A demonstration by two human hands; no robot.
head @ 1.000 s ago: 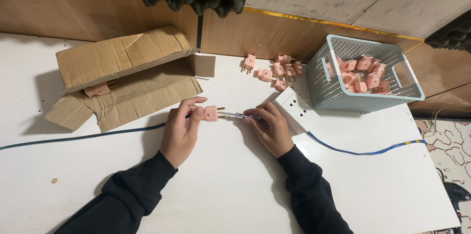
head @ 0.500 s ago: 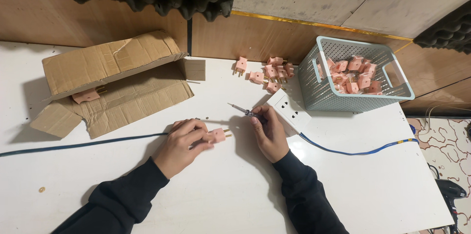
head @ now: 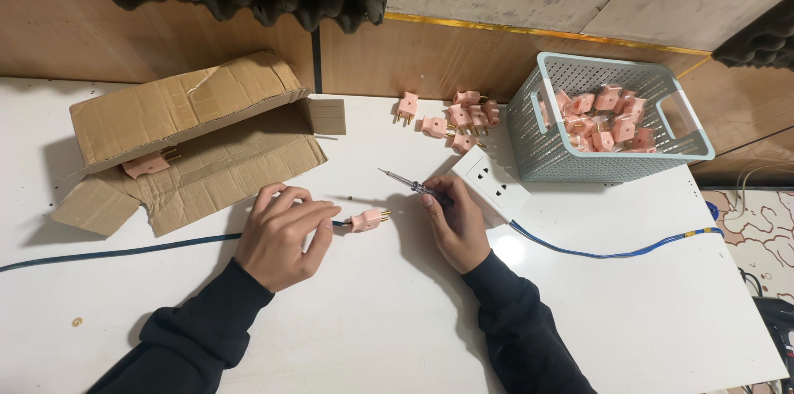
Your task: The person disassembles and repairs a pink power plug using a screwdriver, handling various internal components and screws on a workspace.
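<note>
While the left hand (head: 281,233) pinches the dark cable just behind the pink plug (head: 365,219) lying on the white table (head: 397,319), the right hand (head: 453,220) grips a screwdriver (head: 405,182); the plug looks light, rigid, best held by its body.

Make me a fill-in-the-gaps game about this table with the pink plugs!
1. The right hand holds a ____.
2. The left hand holds the cable just behind a pink ____ with brass pins.
3. Many pink plugs lie in the pale blue ____ at the right.
4. A white power strip lies beside the ____ hand.

Missing words: screwdriver; plug; basket; right
</note>
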